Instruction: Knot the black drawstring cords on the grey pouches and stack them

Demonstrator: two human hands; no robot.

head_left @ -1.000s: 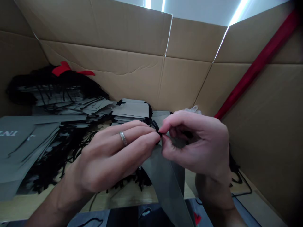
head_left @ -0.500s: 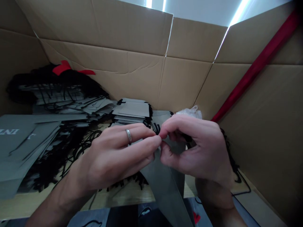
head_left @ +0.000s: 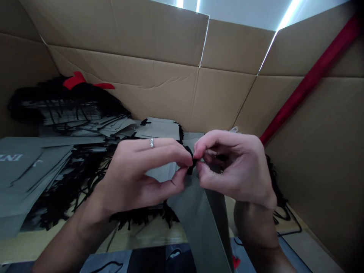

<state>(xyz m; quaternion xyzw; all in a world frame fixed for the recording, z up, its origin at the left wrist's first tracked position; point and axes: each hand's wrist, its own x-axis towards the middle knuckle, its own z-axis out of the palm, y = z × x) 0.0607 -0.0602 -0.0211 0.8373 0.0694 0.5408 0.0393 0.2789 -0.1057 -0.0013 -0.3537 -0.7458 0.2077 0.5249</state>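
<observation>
My left hand (head_left: 150, 170), with a ring on one finger, pinches a bunched piece of black cord (head_left: 190, 167) between thumb and fingertips. Close beside it, my right hand (head_left: 237, 167) has thumb and index finger closed on the same cord; its other fingers are curled. Below both hands hangs a grey paper bag (head_left: 196, 220), its lower part reaching past the table's front edge. Fingers cover the spot where cord and bag meet, so I cannot tell how they join.
Grey bags with black cords lie in a stack (head_left: 157, 129) behind my hands. More bags (head_left: 19, 182), some lettered, spread to the left beside a heap of black cords (head_left: 36, 98). Cardboard walls (head_left: 159, 79) surround the wooden table (head_left: 148, 237). A red strip (head_left: 309, 83) slants down the right.
My left thumb has come into view, apart from the fingers except at the pinch. The black cord now shows bunched between both hands, and my right hand has risen slightly.
</observation>
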